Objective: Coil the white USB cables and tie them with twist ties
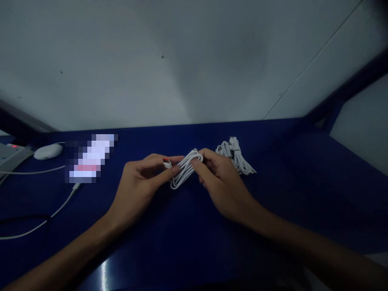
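Note:
Between my two hands is a white USB cable (pixel 183 170), folded into a long looped bundle just above the blue table. My left hand (pixel 142 180) pinches the left side of the bundle between thumb and fingers. A USB plug with an orange inside sticks out by that thumb. At the bundle's upper right end, my right hand (pixel 220 180) grips the loops with thumb and forefinger; its other fingers are partly hidden. Just beyond the right hand lie more bundled white cables (pixel 238 155), with a dark tie around them.
A blurred-out phone (pixel 92 159) with a lit screen lies on the blue table (pixel 188 238) at the left, a white cord plugged into it. Near it are a white rounded case (pixel 48 151) and a power strip (pixel 13 155) with a red light. A pale wall (pixel 151 81) rises behind.

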Demonstrator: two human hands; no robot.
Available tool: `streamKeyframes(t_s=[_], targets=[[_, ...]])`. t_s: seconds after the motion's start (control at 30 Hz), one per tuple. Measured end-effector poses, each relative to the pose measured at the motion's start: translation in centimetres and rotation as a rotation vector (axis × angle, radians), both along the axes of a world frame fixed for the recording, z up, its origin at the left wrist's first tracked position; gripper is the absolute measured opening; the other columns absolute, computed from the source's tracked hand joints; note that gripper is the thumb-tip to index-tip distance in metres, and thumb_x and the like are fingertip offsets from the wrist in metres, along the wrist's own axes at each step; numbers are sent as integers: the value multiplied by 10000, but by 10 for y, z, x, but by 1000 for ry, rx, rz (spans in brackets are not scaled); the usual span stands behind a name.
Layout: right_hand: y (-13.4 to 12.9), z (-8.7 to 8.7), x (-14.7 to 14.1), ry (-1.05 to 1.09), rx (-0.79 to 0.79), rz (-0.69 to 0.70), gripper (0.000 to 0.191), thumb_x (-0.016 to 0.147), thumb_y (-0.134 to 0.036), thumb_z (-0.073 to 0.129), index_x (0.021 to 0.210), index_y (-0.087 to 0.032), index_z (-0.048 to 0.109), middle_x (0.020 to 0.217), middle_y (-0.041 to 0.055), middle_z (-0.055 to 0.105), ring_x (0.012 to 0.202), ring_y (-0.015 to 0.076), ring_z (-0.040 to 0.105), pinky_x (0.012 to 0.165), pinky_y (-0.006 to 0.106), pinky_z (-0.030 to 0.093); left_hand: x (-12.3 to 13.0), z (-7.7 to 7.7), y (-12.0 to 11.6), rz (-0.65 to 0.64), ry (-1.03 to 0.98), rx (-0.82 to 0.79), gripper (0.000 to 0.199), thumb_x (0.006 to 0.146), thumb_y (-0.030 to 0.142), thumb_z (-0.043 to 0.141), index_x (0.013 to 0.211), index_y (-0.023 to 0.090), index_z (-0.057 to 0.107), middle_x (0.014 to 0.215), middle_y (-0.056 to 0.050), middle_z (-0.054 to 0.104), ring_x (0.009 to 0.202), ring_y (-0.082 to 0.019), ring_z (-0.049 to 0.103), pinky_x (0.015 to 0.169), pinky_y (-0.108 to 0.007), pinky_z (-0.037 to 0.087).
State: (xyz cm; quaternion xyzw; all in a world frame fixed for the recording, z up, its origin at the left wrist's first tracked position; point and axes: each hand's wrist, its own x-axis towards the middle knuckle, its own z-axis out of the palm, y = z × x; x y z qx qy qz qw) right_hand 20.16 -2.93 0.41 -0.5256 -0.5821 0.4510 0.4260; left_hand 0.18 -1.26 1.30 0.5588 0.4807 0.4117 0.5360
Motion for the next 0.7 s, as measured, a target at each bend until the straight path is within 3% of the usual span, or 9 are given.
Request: streamKeyframes(t_s=[0.1,0.23,0.47,0.7], targets=[[1,-1,1,34,5,39,282,1115,-330,574,852,-228,556,726,-42,512,579,113,438,493,270,337,-2,-4,1,26,-39,-4,108,910,351,905,945,251,921,1262,-78,816,1129,-258,748,1016,-372,564],[3,-3,2,125,28,91,200,1109,-251,544,920,-230,607,732,-45,515,584,109,428,515,260,346,-2,-7,3,34,-186,-94,185,896,333,922,1054,237,920,1268,-98,820,1151,-262,747,1053,-387,553],[4,-2,2,203,-4,77,238,1102,-220,503,899,-233,626,698,-45,498,586,118,428,507,261,347,1,-2,3,-49,-314,-252,313,938,339,884,1227,220,883,1028,-96,862,1058,-244,774,1035,-373,548],[6,-2,2,201,-39,87,248,1113,-265,491,923,-236,648,711,-29,530,591,132,431,489,275,336,0,-8,4,-140,-288,-288,335,990,357,824,1306,248,854,1241,-113,848,1071,-271,783,1082,-440,542]])
